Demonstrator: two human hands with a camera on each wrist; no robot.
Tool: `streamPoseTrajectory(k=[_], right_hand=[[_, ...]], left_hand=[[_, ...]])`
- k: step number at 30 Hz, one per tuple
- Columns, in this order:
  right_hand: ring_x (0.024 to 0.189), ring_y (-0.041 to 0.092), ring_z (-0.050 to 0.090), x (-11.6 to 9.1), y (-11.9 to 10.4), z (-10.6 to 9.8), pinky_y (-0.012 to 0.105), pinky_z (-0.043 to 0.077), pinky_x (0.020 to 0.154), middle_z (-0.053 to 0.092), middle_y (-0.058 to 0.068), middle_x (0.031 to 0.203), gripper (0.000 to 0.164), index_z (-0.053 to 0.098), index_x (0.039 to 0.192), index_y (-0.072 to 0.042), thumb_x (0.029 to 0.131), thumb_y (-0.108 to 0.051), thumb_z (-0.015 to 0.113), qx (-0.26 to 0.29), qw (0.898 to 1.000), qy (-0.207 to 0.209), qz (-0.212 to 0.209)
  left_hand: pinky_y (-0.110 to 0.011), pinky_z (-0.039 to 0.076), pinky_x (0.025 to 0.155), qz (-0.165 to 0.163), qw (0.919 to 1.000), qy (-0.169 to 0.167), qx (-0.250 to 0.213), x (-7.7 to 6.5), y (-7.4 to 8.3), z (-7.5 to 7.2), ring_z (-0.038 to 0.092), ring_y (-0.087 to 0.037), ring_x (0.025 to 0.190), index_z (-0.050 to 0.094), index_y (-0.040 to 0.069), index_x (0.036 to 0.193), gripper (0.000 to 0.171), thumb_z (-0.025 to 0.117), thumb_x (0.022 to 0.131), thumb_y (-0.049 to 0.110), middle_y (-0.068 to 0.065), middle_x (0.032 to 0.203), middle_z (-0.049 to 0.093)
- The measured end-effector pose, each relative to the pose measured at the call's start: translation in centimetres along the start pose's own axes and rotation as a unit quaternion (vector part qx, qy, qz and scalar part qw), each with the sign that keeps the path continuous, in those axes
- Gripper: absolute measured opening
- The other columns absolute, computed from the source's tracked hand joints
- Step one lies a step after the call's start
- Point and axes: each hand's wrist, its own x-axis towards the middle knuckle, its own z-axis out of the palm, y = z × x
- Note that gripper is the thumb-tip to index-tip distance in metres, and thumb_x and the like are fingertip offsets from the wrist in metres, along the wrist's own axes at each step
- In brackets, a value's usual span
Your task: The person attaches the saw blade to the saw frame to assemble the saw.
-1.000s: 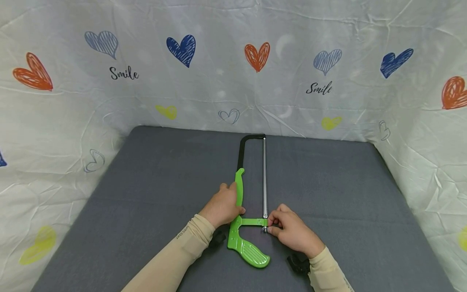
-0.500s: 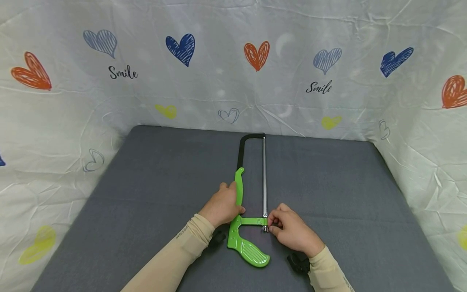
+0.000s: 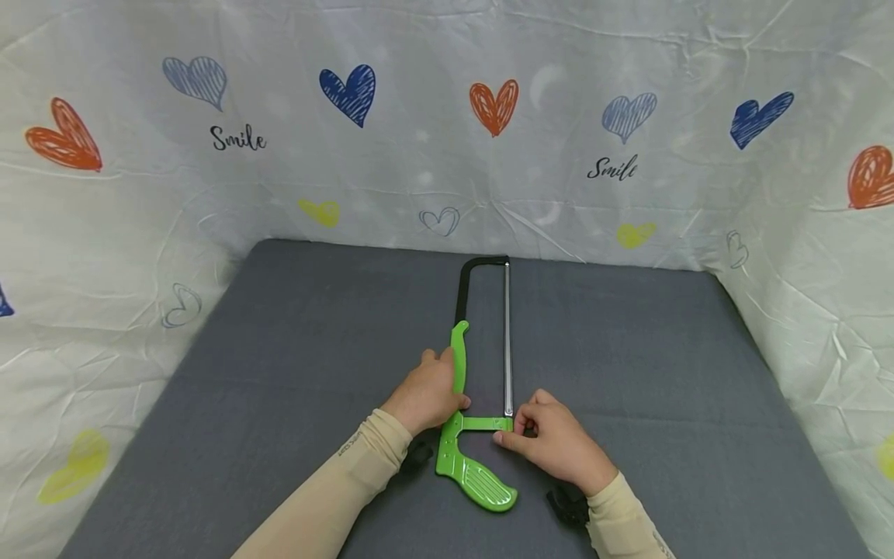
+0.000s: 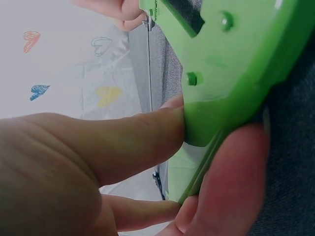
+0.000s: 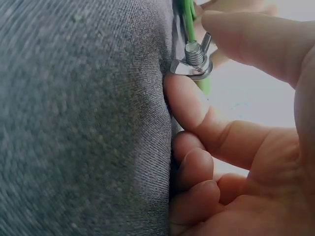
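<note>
A hacksaw (image 3: 482,484) with a green handle and black front frame lies on the grey table. Its silver blade (image 3: 507,334) runs along the right side. My left hand (image 3: 422,394) grips the green frame above the handle, thumb on one face and fingers on the other in the left wrist view. At the blade's near end, my right hand (image 3: 555,441) has thumb and index finger about a metal wing nut (image 5: 183,68) on a threaded stud (image 5: 194,53). The index fingertip touches one wing; the thumb is at the other. In the head view the hand hides the nut.
Grey cloth covers the table (image 3: 335,326). A white curtain (image 3: 419,171) printed with hearts stands behind it and along both sides. The saw's front end reaches close to the table's back edge. Beige sleeves (image 3: 349,473) cover both forearms.
My right thumb has shifted left across the wing nut, which was visible earlier in the head view and is now covered. The left hand and the hacksaw have stayed put.
</note>
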Motion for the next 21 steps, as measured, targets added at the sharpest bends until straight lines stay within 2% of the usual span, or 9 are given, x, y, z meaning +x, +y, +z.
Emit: streamPoseTrajectory(k=[16, 21], right_hand=[[0.069, 0.006, 0.045, -0.02, 0.83, -0.18, 0.024, 0.042, 0.064, 0.052, 0.001, 0.086, 0.027, 0.066, 0.074, -0.021, 0.098, -0.026, 0.077, -0.002, 0.999, -0.002, -0.048], [0.067, 0.006, 0.045, -0.02, 0.81, -0.2, 0.024, 0.042, 0.064, 0.051, 0.001, 0.084, 0.026, 0.067, 0.074, -0.022, 0.097, -0.027, 0.078, 0.001, 0.999, 0.006, -0.037]], left_hand=[[-0.043, 0.061, 0.08, 0.009, 0.9999, 0.004, -0.001, -0.05, 0.08, 0.01, 0.067, -0.032, 0.088, 0.038, -0.007, 0.162, 0.086, 0.086, 0.095, 0.021, -0.031, 0.133, 0.053], [-0.043, 0.061, 0.082, 0.017, 0.9998, 0.003, 0.004, 0.03, 0.1, 0.0, 0.068, -0.033, 0.09, 0.037, -0.008, 0.162, 0.086, 0.085, 0.096, 0.02, -0.032, 0.134, 0.053]])
